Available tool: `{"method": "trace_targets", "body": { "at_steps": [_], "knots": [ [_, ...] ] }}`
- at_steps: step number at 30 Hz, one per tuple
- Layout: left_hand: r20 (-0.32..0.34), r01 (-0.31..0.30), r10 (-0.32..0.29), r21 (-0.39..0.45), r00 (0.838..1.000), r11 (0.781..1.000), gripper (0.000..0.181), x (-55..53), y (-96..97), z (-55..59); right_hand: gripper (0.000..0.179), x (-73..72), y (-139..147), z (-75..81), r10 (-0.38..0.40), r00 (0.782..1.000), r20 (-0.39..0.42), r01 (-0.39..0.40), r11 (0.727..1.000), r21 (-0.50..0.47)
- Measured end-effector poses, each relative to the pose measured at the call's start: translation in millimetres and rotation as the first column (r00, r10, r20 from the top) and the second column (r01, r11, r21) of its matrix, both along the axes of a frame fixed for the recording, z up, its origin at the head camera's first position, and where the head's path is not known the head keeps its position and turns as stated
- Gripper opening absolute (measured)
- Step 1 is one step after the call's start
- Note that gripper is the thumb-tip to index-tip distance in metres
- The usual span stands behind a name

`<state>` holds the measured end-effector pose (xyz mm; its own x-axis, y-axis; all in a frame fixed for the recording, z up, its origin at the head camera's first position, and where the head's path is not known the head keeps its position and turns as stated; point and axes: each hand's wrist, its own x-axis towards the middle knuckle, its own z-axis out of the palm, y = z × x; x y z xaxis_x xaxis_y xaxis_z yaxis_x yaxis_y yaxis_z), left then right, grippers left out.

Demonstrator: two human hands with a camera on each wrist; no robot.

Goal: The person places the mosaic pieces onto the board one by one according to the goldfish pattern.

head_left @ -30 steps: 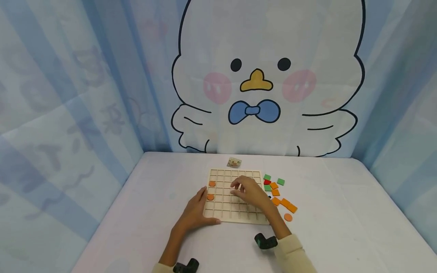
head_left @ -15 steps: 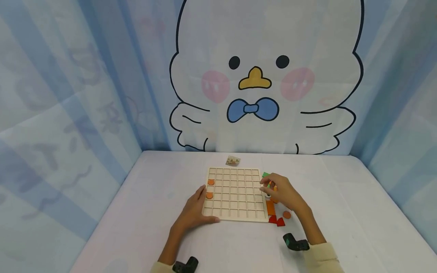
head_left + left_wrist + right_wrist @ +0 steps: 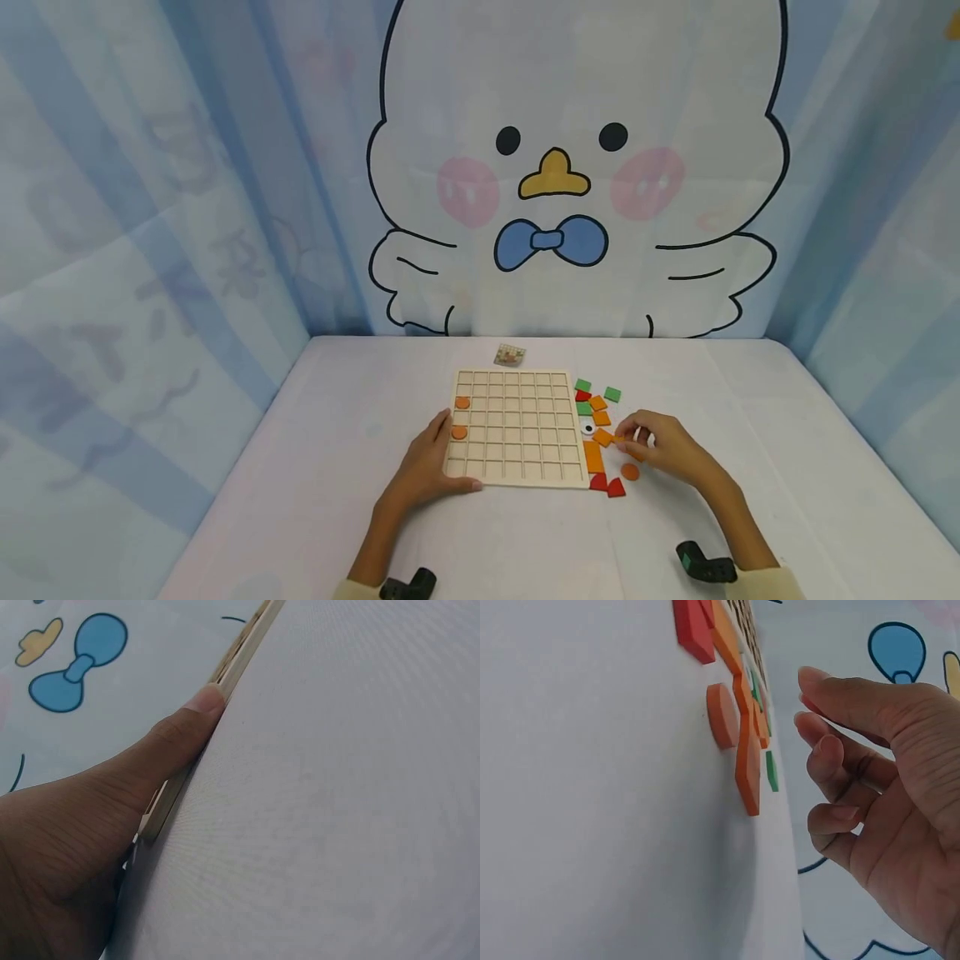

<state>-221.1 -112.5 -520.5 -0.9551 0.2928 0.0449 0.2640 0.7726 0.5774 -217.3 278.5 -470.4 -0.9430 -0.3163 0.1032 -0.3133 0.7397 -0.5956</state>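
Observation:
A pale wooden grid board (image 3: 517, 429) lies on the table, two round orange pieces (image 3: 462, 402) in its left columns. Around its near left corner rests my left hand (image 3: 423, 462), fingers along the left side, thumb on the front edge. The left wrist view shows that thumb (image 3: 172, 739) lying along the board's rim (image 3: 165, 802). Right of the board, my right hand (image 3: 667, 450) hovers over flat orange pieces (image 3: 603, 437), fingers loosely bent. A gap shows between thumb and index finger in the right wrist view, above a long orange piece (image 3: 748, 769).
Green pieces (image 3: 612, 394), red pieces (image 3: 617, 487), a white eye piece (image 3: 588, 427) and a loose orange disc (image 3: 630, 472) lie right of the board. A small patterned packet (image 3: 510, 355) sits behind it. Printed curtains (image 3: 555, 292) border the table.
My right hand has moved from above the middle of the board rightward to the loose pieces, uncovering the grid and the eye piece. My left hand stays at the corner.

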Motion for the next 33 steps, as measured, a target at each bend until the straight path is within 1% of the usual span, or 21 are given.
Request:
{"method": "trace_targets", "body": {
  "at_steps": [6,9,13,15,19,23,27,31,33],
  "knots": [
    [0.003,0.0,0.0,0.006,1.0,1.0,0.126,0.3,-0.1,1.0,0.014,7.6,7.0,-6.1,0.009,0.998,0.056,-0.01,0.999,0.032],
    [0.008,-0.002,0.002,0.011,1.0,1.0,0.125,0.1,-0.1,0.1,0.018,10.3,10.6,-8.8,0.009,0.995,0.097,-0.011,1.0,0.024],
    [0.0,-0.001,0.001,0.008,1.0,1.0,0.126,-0.5,0.0,-1.4,0.022,12.7,12.1,-11.7,-0.001,0.986,0.164,0.001,1.0,0.001],
    [-0.006,0.001,-0.001,0.008,1.0,1.0,0.126,-0.7,-0.2,-1.8,0.023,13.7,11.7,-12.5,-0.001,0.983,0.184,0.002,1.0,-0.005],
    [-0.002,0.002,-0.002,0.01,1.0,1.0,0.126,-0.7,-0.6,-1.7,0.025,15.7,11.3,-12.8,0.01,0.982,0.188,-0.012,1.0,0.01],
    [-0.001,0.002,-0.002,0.001,1.0,1.0,0.126,-0.3,-0.8,-1.5,0.026,16.3,10.7,-11.7,0.005,0.982,0.189,-0.014,0.999,0.046],
    [-0.002,0.004,-0.004,-0.01,1.0,1.0,0.126,0.0,-0.4,-1.4,0.025,16.5,8.1,-9.5,-0.031,0.979,0.203,0.013,0.996,0.091],
    [-0.003,0.001,-0.001,-0.006,1.0,1.0,0.127,0.4,-0.4,-1.2,0.025,17.2,4.6,-7.3,-0.068,0.978,0.198,0.04,0.989,0.142],
    [-0.004,0.002,-0.002,0.002,1.0,1.0,0.127,0.4,-0.6,-0.9,0.026,18.1,3.4,-6.7,-0.075,0.979,0.188,0.044,0.986,0.161]
  ]
}}
